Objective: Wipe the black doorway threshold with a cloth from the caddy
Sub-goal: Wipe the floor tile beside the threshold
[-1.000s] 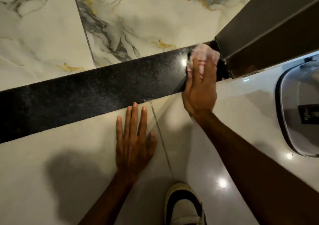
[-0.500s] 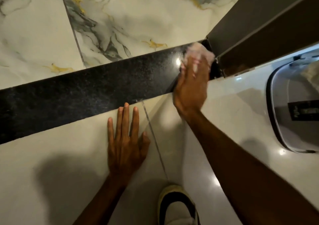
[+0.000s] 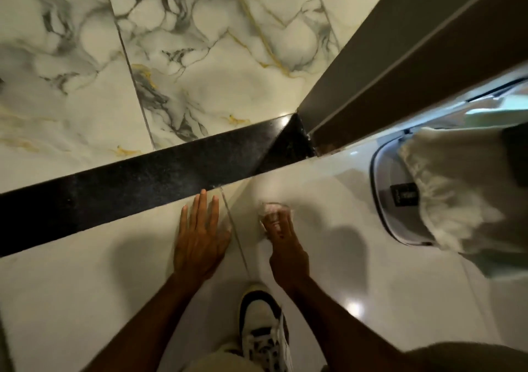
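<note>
The black speckled threshold (image 3: 137, 183) runs diagonally across the floor from the left edge up to the door frame at the right. My right hand (image 3: 285, 246) rests on the pale tile below it and is shut on a small pinkish-white cloth (image 3: 273, 210), whose bunched end pokes out past the fingertips. The cloth is off the threshold, a short way below its lower edge. My left hand (image 3: 201, 234) lies flat on the tile with fingers spread, its fingertips just short of the black strip. The grey caddy (image 3: 383, 200) stands at the right.
A dark door frame (image 3: 400, 66) rises from the threshold's right end. White cloth (image 3: 451, 189) drapes over the caddy. Marbled tiles (image 3: 200, 57) lie beyond the threshold. My shoe (image 3: 263, 326) sits on the floor between my forearms.
My right hand has pulled the cloth off the threshold's right end, back toward me onto the pale tile. The view has tilted, showing more of the caddy. My left hand stays flat.
</note>
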`<state>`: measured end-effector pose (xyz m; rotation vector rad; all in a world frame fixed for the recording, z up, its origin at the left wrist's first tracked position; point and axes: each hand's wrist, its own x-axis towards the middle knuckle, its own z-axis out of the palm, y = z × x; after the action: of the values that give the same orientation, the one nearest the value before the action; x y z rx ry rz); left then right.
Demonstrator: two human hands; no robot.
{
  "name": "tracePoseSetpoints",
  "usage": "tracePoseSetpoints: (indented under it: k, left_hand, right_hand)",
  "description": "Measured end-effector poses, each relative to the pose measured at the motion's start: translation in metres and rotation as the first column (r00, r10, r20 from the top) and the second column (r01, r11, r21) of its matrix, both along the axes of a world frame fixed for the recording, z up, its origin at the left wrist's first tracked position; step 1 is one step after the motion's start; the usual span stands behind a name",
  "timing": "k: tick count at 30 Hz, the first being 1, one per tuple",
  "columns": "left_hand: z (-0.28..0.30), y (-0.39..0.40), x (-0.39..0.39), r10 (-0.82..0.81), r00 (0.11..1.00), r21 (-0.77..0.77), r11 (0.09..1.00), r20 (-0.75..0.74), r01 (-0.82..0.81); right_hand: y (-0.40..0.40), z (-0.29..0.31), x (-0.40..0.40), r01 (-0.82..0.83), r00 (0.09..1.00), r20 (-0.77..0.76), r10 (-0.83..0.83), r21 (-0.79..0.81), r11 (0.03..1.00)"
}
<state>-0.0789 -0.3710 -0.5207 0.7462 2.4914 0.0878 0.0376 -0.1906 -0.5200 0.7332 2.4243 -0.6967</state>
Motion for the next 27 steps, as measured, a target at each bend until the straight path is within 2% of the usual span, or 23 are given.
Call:
tracePoseSetpoints:
  k: [2,3,5,7,11,15,17,19,21,23,25,27]
  left_hand:
    - [0.056,0.006,0.005,-0.019,1.000,0.042,0.999,0.013,0.018]
    - [0.089,0.011,0.008,-0.042,0.999,0.060,0.997,0.023,0.041]
    - [0.152,0.020,0.020,-0.120,0.992,0.090,0.989,0.023,0.118]
    - [0.220,0.033,0.032,-0.201,0.979,0.126,0.971,-0.010,0.201]
    - [0.346,0.066,0.051,-0.314,0.949,0.110,0.943,-0.014,0.314]
    - [0.439,0.120,0.056,-0.456,0.890,0.163,0.878,0.006,0.449]
    - [0.467,0.160,0.056,-0.528,0.849,0.195,0.833,-0.001,0.518]
    - [0.480,0.203,0.055,-0.588,0.808,0.202,0.790,-0.017,0.579]
    - [0.481,0.243,0.055,-0.634,0.773,0.200,0.753,-0.034,0.626]
    - [0.472,0.283,0.056,-0.676,0.736,0.206,0.714,-0.044,0.669]
    - [0.456,0.317,0.056,-0.705,0.707,0.202,0.686,-0.052,0.699]
    - [0.436,0.348,0.055,-0.735,0.677,0.164,0.664,-0.034,0.729]
  right_hand:
    - [0.009,0.052,-0.002,0.032,0.986,0.169,-0.006,-0.149,0.988]
    - [0.013,0.081,-0.003,0.052,0.978,0.207,-0.008,-0.211,0.976]
    - [0.014,0.144,-0.004,0.131,0.977,0.199,-0.076,-0.285,0.949]
    - [0.021,0.216,-0.003,0.261,0.963,0.146,-0.226,-0.312,0.913]
    - [0.049,0.355,0.015,0.424,0.903,0.088,-0.421,-0.350,0.835]
    - [0.105,0.467,0.060,0.582,0.773,0.036,-0.634,-0.438,0.685]
    - [0.143,0.504,0.087,0.666,0.634,-0.008,-0.774,-0.502,0.551]
    - [0.180,0.527,0.110,0.748,0.449,-0.034,-0.893,-0.532,0.396]
    - [0.213,0.532,0.121,0.833,0.313,-0.129,-0.941,-0.439,0.337]
    - [0.246,0.517,0.121,0.900,0.228,-0.222,-0.948,-0.322,0.292]
    - [0.271,0.497,0.109,0.918,0.174,-0.203,-0.964,-0.322,0.234]
    - [0.293,0.467,0.096,0.924,0.087,-0.137,-0.987,-0.359,0.131]
